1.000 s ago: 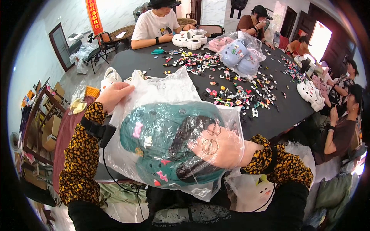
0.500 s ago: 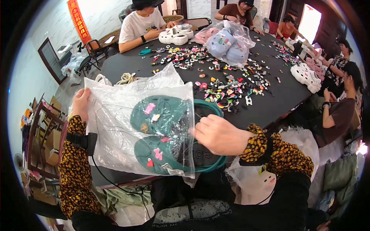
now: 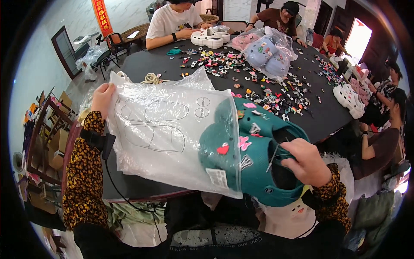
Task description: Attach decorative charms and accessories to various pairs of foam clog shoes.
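Observation:
My left hand (image 3: 102,98) pinches the corner of a clear plastic bag (image 3: 151,159) with outlines printed on it. A pair of dark green clogs (image 3: 269,196) lies half inside the bag. Their toes are under the plastic, while their heel ends stick out to the right. Pink, red and other small charms dot the uppers. My right hand (image 3: 305,163) is closed on the clogs around their inner edges, by the foot openings. A thin pale strip shows beside its fingers. The fingertips inside the clogs are partly hidden.
Loose charms (image 3: 276,97) lie scattered over the dark table (image 3: 138,64). Beyond them sit bagged lilac clogs (image 3: 261,52), white clogs (image 3: 207,39) and teal scissors (image 3: 174,52). Several people work around the table. A black cable (image 3: 125,196) hangs from my left wrist.
My right hand has moved right with the green clogs, which now stick out of the bag much further. My left hand still holds the bag's corner. The view has shifted slightly.

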Available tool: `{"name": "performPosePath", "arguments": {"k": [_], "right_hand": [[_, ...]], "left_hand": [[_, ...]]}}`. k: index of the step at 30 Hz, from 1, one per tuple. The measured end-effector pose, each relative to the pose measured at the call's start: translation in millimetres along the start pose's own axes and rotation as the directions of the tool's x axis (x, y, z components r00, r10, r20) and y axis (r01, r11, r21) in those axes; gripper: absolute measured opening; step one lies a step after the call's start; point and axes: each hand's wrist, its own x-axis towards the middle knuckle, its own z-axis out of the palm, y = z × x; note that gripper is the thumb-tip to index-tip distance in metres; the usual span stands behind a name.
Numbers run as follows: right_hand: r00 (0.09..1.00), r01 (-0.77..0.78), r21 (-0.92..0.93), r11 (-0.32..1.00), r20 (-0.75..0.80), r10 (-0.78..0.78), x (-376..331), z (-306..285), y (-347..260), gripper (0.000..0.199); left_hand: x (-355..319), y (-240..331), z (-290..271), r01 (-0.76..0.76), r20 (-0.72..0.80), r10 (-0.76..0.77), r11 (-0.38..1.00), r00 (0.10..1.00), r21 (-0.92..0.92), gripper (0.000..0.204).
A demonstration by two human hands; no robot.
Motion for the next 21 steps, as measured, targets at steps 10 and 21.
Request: {"name": "performPosePath", "arguments": {"k": [10,21], "right_hand": [[0.948,-0.208,-0.109,0.972,-0.268,0.173,-36.0,-10.5,29.3,0.03],[0.891,-0.328,-0.011,0.945,-0.335,0.306,-23.8,6.7,68.0,0.03]], "left_hand": [[4.7,9.9,26.5,0.045,0.126,-0.044,0.999,0.991,0.0,0.041],[-94.8,51.4,19.3,-0.163,0.394,-0.057,0.848,0.918,0.504,0.045]]}}
